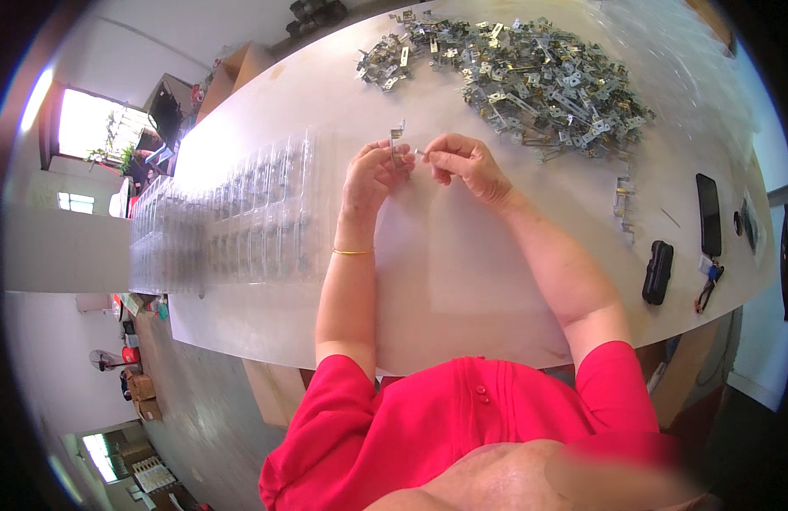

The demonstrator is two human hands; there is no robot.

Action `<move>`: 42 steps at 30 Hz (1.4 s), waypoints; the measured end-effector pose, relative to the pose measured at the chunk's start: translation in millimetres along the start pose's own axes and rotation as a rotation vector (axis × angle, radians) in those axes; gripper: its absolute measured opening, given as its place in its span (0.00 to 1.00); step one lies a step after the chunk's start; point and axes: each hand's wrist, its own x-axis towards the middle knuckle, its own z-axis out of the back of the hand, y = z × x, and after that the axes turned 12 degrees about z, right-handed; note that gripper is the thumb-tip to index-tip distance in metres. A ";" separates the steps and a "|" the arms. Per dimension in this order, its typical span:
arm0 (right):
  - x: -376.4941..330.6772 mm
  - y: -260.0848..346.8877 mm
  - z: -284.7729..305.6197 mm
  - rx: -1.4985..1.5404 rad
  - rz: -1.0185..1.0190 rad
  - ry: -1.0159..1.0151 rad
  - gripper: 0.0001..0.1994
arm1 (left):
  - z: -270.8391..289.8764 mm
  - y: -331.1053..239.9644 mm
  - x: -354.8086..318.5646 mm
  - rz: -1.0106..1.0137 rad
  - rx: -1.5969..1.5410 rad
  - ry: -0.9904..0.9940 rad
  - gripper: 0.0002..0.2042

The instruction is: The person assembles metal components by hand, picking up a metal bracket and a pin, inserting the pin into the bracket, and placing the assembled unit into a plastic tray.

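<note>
My left hand [373, 176] is closed on a small metal bracket [396, 140], which stands up out of the fingers. Close to its right, my right hand [466, 166] pinches a tiny pale piece [419, 152] between thumb and fingertips; its kind is too small to make out. A narrow gap separates the two hands. Beyond them, at the far side of the table, lies a big loose heap of metal brackets [552, 85]. On the left stand clear plastic trays [266, 213] with rows of small parts in their compartments.
The pale table [488, 281] curves around me. To the right lie a short row of brackets [621, 204], a thin pin [670, 218], a black case [658, 272], a phone [708, 215] and keys [709, 285]. Clear plastic film [701, 77] covers the far right.
</note>
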 end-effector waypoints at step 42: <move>-0.5 -7.8 -19.6 -0.378 -0.101 -0.141 0.09 | -12.4 16.2 -17.8 -0.144 0.455 0.050 0.09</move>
